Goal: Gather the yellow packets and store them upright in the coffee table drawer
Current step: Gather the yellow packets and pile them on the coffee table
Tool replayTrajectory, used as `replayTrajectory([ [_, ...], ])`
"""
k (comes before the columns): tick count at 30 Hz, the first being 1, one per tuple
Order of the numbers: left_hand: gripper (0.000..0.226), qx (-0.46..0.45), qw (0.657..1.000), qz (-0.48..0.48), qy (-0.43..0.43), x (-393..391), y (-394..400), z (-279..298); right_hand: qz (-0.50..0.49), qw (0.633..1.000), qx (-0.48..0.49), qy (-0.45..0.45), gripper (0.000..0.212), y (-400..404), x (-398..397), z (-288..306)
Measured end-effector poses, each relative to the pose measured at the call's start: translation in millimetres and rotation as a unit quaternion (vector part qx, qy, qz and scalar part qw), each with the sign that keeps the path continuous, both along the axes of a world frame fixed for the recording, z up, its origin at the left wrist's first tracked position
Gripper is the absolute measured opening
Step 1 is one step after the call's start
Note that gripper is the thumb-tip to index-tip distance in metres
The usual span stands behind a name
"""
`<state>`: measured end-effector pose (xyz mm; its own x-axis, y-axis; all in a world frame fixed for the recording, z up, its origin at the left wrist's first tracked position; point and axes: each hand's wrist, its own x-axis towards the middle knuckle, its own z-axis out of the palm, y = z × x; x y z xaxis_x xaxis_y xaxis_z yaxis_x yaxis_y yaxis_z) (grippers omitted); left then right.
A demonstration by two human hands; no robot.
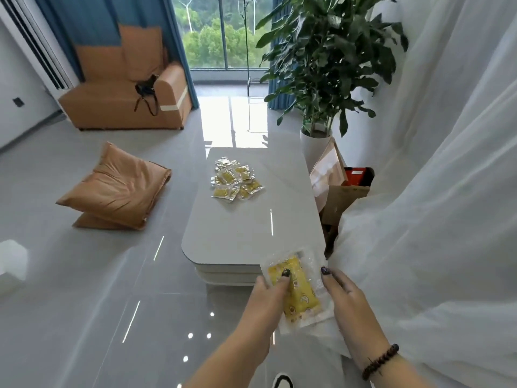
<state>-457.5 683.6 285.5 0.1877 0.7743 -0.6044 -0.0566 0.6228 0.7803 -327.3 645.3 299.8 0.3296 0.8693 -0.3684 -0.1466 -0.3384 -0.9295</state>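
I hold one yellow packet [300, 292] in clear wrap between both hands, in front of the near end of the white coffee table [246, 236]. My left hand [265, 301] pinches its left edge with the thumb on the yellow face. My right hand [345, 298] grips its right edge. A heap of several more yellow packets [236, 180] lies on the tabletop toward the far end. The table's near end shows stacked white layers; no open drawer is visible.
Two orange cushions [117, 189] lie on the glossy floor left of the table. An orange armchair [126, 88] stands at the back left. A potted plant [330, 65], a cardboard box [341, 191] and white drapery [433, 219] crowd the right side.
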Motion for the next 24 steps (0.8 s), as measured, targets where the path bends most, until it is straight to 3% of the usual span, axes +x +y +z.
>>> replayTrajectory([
  [11,0.028,0.004,0.987,0.141,0.077,-61.1,200.7,-22.3,0.149,0.985,-0.059,-0.071,0.019,235.8,-46.6,-19.6],
  [18,0.024,-0.004,0.986,0.129,0.109,-107.7,338.4,-50.5,0.047,0.991,-0.128,0.003,0.022,359.3,-82.9,-71.4],
  [24,0.016,0.002,0.993,0.089,0.079,-106.5,443.2,-70.8,-0.076,0.988,-0.131,0.043,0.023,445.0,-93.6,-97.6],
])
